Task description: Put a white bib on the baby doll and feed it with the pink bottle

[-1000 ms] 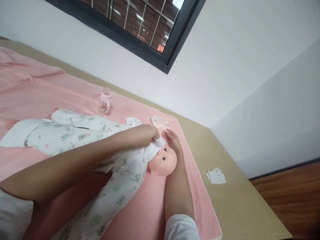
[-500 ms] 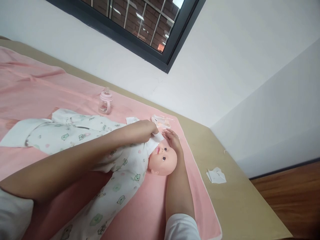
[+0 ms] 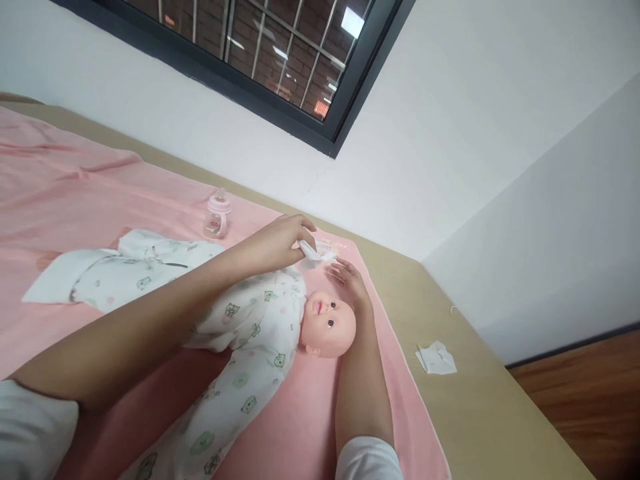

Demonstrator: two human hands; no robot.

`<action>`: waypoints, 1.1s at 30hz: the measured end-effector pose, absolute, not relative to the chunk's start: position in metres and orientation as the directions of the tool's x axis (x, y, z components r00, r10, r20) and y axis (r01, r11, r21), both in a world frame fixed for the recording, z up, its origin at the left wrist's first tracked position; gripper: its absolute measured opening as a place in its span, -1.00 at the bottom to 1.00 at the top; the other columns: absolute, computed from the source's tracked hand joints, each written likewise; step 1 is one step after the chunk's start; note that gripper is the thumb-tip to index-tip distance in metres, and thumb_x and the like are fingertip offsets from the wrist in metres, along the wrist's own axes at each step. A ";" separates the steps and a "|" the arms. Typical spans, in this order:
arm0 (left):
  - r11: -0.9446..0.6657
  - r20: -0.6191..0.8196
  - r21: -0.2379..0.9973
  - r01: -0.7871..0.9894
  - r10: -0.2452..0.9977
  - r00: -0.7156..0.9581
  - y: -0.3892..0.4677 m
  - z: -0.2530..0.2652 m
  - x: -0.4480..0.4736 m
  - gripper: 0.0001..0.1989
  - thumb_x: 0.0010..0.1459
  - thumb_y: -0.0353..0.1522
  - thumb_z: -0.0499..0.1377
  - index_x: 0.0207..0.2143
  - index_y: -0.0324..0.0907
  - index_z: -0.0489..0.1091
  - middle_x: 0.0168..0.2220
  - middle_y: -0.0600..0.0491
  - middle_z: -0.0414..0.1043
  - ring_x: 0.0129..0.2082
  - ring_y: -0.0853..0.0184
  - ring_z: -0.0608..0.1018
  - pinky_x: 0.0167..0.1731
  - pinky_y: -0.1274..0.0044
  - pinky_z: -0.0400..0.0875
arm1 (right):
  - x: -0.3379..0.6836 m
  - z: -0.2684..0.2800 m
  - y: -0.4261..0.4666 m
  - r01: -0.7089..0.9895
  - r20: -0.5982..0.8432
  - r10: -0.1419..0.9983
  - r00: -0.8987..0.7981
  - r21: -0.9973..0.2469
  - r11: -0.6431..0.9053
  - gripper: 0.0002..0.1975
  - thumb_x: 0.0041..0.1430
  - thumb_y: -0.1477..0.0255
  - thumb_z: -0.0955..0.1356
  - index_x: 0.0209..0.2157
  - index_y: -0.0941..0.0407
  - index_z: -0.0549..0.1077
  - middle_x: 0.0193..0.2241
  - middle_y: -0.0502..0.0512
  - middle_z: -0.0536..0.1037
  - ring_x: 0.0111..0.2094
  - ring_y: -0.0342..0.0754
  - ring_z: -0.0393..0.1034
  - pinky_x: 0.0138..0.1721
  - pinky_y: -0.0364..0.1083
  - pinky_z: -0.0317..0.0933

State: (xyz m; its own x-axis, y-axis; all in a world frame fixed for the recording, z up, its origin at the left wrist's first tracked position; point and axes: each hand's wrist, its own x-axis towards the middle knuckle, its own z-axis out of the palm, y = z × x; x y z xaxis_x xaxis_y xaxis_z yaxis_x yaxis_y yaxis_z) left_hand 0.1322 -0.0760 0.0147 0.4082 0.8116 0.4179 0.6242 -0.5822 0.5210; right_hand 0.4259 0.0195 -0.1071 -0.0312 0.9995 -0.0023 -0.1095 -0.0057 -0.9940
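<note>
A baby doll [image 3: 327, 327] lies on its back in white clothing printed with small green animals, its head toward the right. My left hand [image 3: 283, 243] reaches across the doll's chest, fingers closed on a crumpled white tissue [image 3: 313, 255] above the blanket beside the doll's neck. My right hand [image 3: 353, 283] is open next to the top of the doll's head, its fingers slightly curled and apart close to the tissue. Whether those fingertips touch the tissue I cannot tell. Part of the doll's body is hidden behind my left forearm.
A pink blanket [image 3: 285, 413] covers much of the tan table [image 3: 480, 407]. Near the wall stands a baby bottle [image 3: 217, 215] with a pink handle. A small packet [image 3: 327, 245] lies partly hidden behind the tissue. One folded white tissue [image 3: 437, 358] rests at the right.
My left hand has lifted the tissue away from the doll's mouth and chin toward the wall, baring the lower face. My right hand stays by the head.
</note>
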 end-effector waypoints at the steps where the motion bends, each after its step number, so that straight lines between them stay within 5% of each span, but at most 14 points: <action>1: -0.571 0.416 0.516 0.638 0.818 0.397 -0.076 0.015 0.131 -0.65 0.09 -0.51 0.07 -0.21 -0.11 0.61 0.23 0.03 0.36 0.26 0.16 0.35 0.21 0.39 0.30 | 0.425 -0.097 0.018 -0.099 0.024 0.999 -0.032 -0.995 0.021 -0.50 -0.13 0.26 0.58 -0.11 0.02 0.51 -0.12 0.07 0.64 -0.10 -0.02 0.56 0.19 0.09 0.35; 8: -0.527 0.391 0.441 0.727 0.841 0.373 -0.074 0.018 0.130 -0.68 0.15 -0.48 0.06 -0.21 -0.14 0.60 0.25 0.01 0.36 0.27 0.08 0.33 0.23 0.30 0.26 | 0.394 0.000 -0.028 0.140 0.297 0.922 -0.249 -0.931 0.337 -0.52 0.03 0.14 0.52 -0.02 -0.03 0.52 0.09 0.09 0.54 0.08 0.01 0.46 0.20 0.04 0.31; 12: -0.526 0.384 0.474 0.706 0.845 0.372 -0.070 0.015 0.127 -0.69 0.14 -0.43 0.06 -0.18 -0.16 0.57 0.23 0.00 0.39 0.26 0.07 0.34 0.22 0.30 0.27 | 0.353 0.033 -0.070 0.301 0.329 0.817 -0.473 -0.811 0.501 -0.58 0.09 0.21 0.51 -0.01 -0.04 0.52 0.11 0.07 0.52 0.18 0.02 0.38 0.27 0.06 0.23; 16: -0.566 0.398 0.501 0.655 0.823 0.406 -0.066 0.014 0.122 -0.64 0.13 -0.38 0.05 -0.10 -0.13 0.56 0.17 -0.01 0.44 0.20 0.10 0.40 0.20 0.31 0.28 | 0.326 0.036 -0.085 0.442 0.350 0.788 -0.506 -0.679 0.586 -0.64 0.13 0.29 0.49 -0.01 -0.04 0.53 0.04 0.04 0.56 0.08 -0.01 0.44 0.22 0.06 0.25; 22: -0.552 0.384 0.527 0.646 0.833 0.399 -0.057 0.014 0.113 -0.68 0.06 -0.40 0.05 -0.22 -0.18 0.55 0.04 -0.04 0.53 0.07 0.10 0.52 0.07 0.39 0.38 | 0.329 0.031 -0.077 0.451 0.397 0.808 -0.435 -0.681 0.577 -0.72 0.17 0.32 0.44 -0.06 0.03 0.54 -0.25 0.04 0.60 -0.16 -0.06 0.48 0.04 0.00 0.33; 26: -0.531 0.355 0.574 0.624 0.847 0.395 -0.048 0.014 0.104 -0.60 0.08 -0.39 0.05 -0.07 -0.18 0.55 0.08 -0.03 0.52 0.11 0.13 0.51 0.14 0.41 0.35 | 0.339 0.029 -0.066 0.354 0.386 0.852 -0.353 -0.788 0.504 -0.67 0.10 0.31 0.47 -0.07 0.06 0.53 -0.33 0.01 0.55 -0.28 -0.11 0.45 -0.13 -0.07 0.35; 33: -0.293 0.305 0.719 0.630 0.948 0.092 -0.035 0.024 0.051 -0.65 0.18 -0.31 0.10 -0.04 -0.19 0.54 0.09 -0.01 0.53 0.09 0.16 0.51 0.09 0.48 0.36 | 0.376 0.018 -0.043 0.288 0.324 0.939 -0.114 -0.894 0.344 -0.39 0.05 0.36 0.45 0.18 -0.02 0.39 -0.40 -0.03 0.52 -0.39 -0.13 0.37 -0.36 -0.15 0.27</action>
State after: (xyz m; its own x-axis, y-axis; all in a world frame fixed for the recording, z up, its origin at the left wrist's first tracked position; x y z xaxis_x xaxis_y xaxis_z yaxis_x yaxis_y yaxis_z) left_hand 0.0509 -0.0351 0.0236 0.0923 0.9479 0.3050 0.6299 -0.2928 0.7194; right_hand 0.3760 -0.0430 0.0177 -0.1141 0.9390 0.3244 0.2881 0.3438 -0.8938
